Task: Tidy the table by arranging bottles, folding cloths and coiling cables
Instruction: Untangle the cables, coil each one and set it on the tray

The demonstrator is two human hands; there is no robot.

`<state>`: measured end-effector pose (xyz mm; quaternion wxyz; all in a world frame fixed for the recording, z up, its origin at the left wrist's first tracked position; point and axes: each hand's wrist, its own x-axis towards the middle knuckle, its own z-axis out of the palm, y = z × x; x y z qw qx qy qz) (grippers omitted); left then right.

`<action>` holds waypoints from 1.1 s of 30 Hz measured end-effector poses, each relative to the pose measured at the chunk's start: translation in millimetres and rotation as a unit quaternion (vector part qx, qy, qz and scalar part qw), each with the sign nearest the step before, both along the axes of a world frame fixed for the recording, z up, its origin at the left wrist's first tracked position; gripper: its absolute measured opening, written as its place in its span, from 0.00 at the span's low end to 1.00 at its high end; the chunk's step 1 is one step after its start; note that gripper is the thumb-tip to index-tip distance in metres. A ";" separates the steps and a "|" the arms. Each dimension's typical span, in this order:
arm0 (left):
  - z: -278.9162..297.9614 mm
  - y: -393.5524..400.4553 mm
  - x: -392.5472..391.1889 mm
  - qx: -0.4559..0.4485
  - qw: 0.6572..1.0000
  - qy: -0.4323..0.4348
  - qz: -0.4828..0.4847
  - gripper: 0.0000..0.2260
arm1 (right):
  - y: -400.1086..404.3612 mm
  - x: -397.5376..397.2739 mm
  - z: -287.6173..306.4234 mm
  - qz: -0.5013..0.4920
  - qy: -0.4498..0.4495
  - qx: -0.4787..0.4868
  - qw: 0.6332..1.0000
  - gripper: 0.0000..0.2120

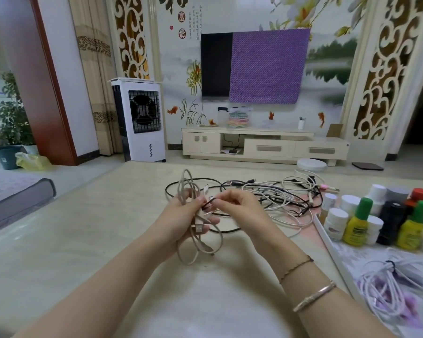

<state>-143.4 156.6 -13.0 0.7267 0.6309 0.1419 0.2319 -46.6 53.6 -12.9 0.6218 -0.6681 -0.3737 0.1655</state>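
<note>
My left hand [186, 220] grips a beige cable [195, 245] gathered into loose loops, with its plug end by my fingers. My right hand [232, 203] pinches a thin black tie or cable end right beside the left fingers. Behind both hands lies a tangled heap of black and white cables [273, 198] on the table [83, 240]. At the right, a white tray [327, 240] holds several bottles [356, 223], white jars and yellow bottles with green caps. A coiled white cable [386, 286] lies on the tray nearer to me.
A grey cushion [17, 198] lies at the table's left edge. Beyond the table stand a white air cooler [142, 120], a low TV cabinet [261, 145] and a wall TV half covered by purple cloth [266, 67]. A round white robot vacuum [311, 164] sits on the floor.
</note>
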 end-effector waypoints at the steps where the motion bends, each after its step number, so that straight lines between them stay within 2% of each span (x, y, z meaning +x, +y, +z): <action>1: -0.2 -0.2 0.2 0.088 0.996 0.007 0.020 0.02 | -0.7 1.5 1.2 0.006 0.057 0.006 0.998 0.11; 3: -0.6 -0.4 0.9 0.235 0.971 0.017 0.048 0.03 | -6.4 7.7 3.4 0.018 0.194 0.032 0.980 0.11; 5: 1.5 4.1 2.4 0.281 0.957 0.013 0.078 0.07 | -14.0 10.9 9.9 0.062 0.262 0.061 0.961 0.08; 6: 3.3 8.6 3.0 0.279 0.955 0.010 0.096 0.08 | -14.9 10.2 13.8 0.075 0.248 0.046 0.965 0.08; 9: 7.3 21.1 3.0 0.269 0.954 0.028 0.125 0.08 | -7.2 -1.4 25.2 0.023 0.105 -0.064 0.992 0.12; 10: 7.5 23.2 2.6 0.261 0.956 0.033 0.127 0.08 | -3.7 -3.7 25.4 0.009 0.103 -0.051 0.993 0.13; 12: 7.4 25.1 0.6 0.234 0.964 0.037 0.124 0.07 | -1.9 -7.7 21.7 0.057 0.152 0.047 0.986 0.10; 14: 7.1 23.8 -0.3 0.218 0.969 0.032 0.110 0.07 | -8.0 -8.7 17.5 0.144 0.250 0.127 0.949 0.06; 16: 8.6 16.5 1.2 0.200 0.976 0.021 0.088 0.08 | -11.3 -6.8 14.5 0.189 0.352 0.181 0.899 0.07; 18: 9.5 5.4 4.5 0.179 0.982 0.008 0.067 0.07 | -8.5 -0.2 9.1 0.164 0.434 0.250 0.850 0.13; 19: 8.9 -0.4 6.7 0.171 0.984 0.003 0.058 0.07 | -6.2 2.8 6.5 0.117 0.435 0.266 0.852 0.15; 20: 8.2 -6.0 8.8 0.169 0.984 0.001 0.048 0.06 | -3.7 5.0 3.1 0.053 0.397 0.265 0.877 0.16; 22: 6.2 -13.7 12.1 0.171 0.985 0.009 0.029 0.07 | 2.2 4.5 -2.7 -0.075 0.240 0.243 0.937 0.14; 24: 6.2 -16.2 12.8 0.158 0.987 0.009 0.015 0.07 | 7.1 0.1 -6.6 -0.132 0.118 0.227 0.958 0.09; 26: 9.3 -13.4 11.8 0.122 0.992 0.001 -0.003 0.08 | 8.4 -3.0 -7.1 -0.123 0.106 0.208 0.965 0.06; 27: 11.4 -11.0 10.7 0.092 0.996 -0.003 -0.017 0.09 | 7.1 -3.7 -4.5 -0.106 0.128 0.194 0.967 0.09; 29: 15.3 -5.9 6.8 0.031 0.998 0.002 -0.055 0.07 | 2.2 -0.8 -0.6 -0.047 0.157 0.163 0.973 0.22; 30: 16.8 -4.0 4.8 0.019 0.997 0.015 -0.079 0.06 | -1.0 0.4 1.7 -0.016 0.143 0.153 0.978 0.27; 33: 19.0 -2.1 -0.5 0.072 0.982 0.086 -0.154 0.07 | -8.6 -1.1 8.5 0.042 0.064 0.118 0.990 0.35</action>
